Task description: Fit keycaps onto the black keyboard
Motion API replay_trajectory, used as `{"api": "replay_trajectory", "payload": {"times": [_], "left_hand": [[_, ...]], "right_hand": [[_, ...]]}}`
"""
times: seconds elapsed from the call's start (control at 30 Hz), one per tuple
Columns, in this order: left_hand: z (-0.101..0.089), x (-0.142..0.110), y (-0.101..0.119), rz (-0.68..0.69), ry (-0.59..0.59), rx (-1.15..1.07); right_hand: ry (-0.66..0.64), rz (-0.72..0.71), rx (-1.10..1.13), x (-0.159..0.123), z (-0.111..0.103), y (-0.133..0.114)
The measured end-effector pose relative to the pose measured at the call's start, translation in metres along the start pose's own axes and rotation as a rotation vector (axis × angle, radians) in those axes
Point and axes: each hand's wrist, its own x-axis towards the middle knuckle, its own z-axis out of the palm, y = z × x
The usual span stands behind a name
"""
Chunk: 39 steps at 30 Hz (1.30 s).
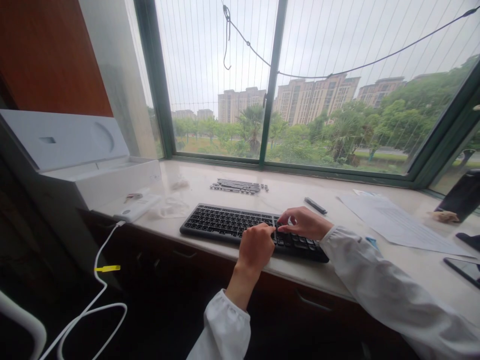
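A black keyboard [221, 220] lies at the front edge of the white counter, and many of its positions show bare sockets without keycaps. My left hand [257, 245] rests over its front right part, fingers curled in and one fingertip reaching onto the keys. On the number-pad side, my right hand [305, 222] bends its thumb and forefinger down onto the keyboard, close to the left fingertip. Anything between the fingers of either hand is too small or hidden to make out. Behind the keyboard sit rows of loose dark keycaps [240, 186].
A small black bar-shaped object [315, 205] lies behind my right hand. Printed papers [397, 220] and a phone [465, 270] are at right. On the left stand an open white box [112, 182] and a white power strip [137, 207] with its cable [101, 260] hanging down.
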Motion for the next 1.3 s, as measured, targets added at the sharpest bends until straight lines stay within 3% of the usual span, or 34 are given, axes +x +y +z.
{"api": "replay_trajectory", "payload": {"times": [0.17,0.37,0.53,0.77,1.3], "left_hand": [[0.004,0.000,-0.002,0.019,0.032,-0.019],[0.007,0.000,-0.005,0.035,0.053,-0.023],[0.004,0.000,-0.003,0.021,0.017,0.002],[-0.002,-0.001,0.001,-0.013,-0.035,0.013],[-0.002,0.000,0.001,-0.013,-0.035,0.013]], "right_hand": [[-0.015,-0.008,-0.020,0.000,0.002,0.000],[-0.020,-0.029,-0.203,0.001,-0.001,-0.012],[-0.059,-0.036,-0.303,0.002,-0.007,-0.023],[-0.079,0.003,-0.317,0.001,-0.007,-0.021],[-0.102,-0.011,-0.319,0.006,-0.006,-0.024]]}}
